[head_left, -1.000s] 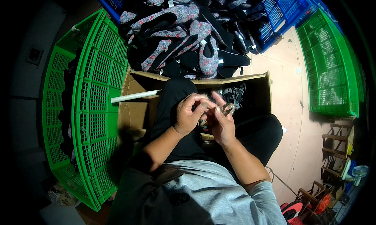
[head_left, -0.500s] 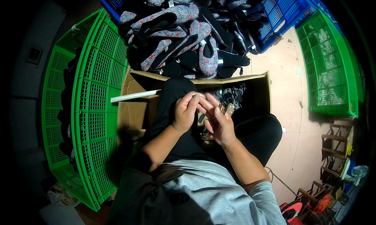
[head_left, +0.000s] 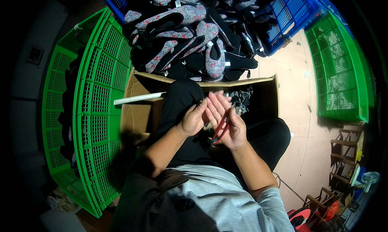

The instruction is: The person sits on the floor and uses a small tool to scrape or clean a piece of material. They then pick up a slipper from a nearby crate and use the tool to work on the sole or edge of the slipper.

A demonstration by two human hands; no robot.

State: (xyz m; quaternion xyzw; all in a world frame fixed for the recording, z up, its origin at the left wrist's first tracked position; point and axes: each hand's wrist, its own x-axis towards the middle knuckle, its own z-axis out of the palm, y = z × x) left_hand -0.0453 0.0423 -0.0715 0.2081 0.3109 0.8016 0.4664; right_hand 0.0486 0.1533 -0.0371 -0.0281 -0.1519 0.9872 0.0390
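My right hand (head_left: 231, 131) is turned palm up above my lap, its fingers stretched out toward the upper left. Across its palm, under the thumb, lies a slim red-handled cutting tool (head_left: 219, 134) that looks like small scissors; the fingers hide part of it. My left hand (head_left: 193, 119) meets the right one at the fingers. Its thumb is extended, and its other fingers run mostly hidden behind the right hand, with no object visible in them. Beneath both hands an open cardboard box (head_left: 226, 84) holds dark and grey fabric scraps (head_left: 243, 99).
A large pile of black and grey-red patterned slippers (head_left: 214, 60) lies beyond the box. Green crates (head_left: 97, 123) stand at the left and another green crate (head_left: 341, 70) at the right. A blue crate (head_left: 289, 13) is behind. A white tube (head_left: 137, 98) juts from the box's left side.
My right hand has opened its fingers out flatter and turned more palm up, bringing the red-handled tool into sight. The left hand has shifted slightly and its fingers now lie behind the right.
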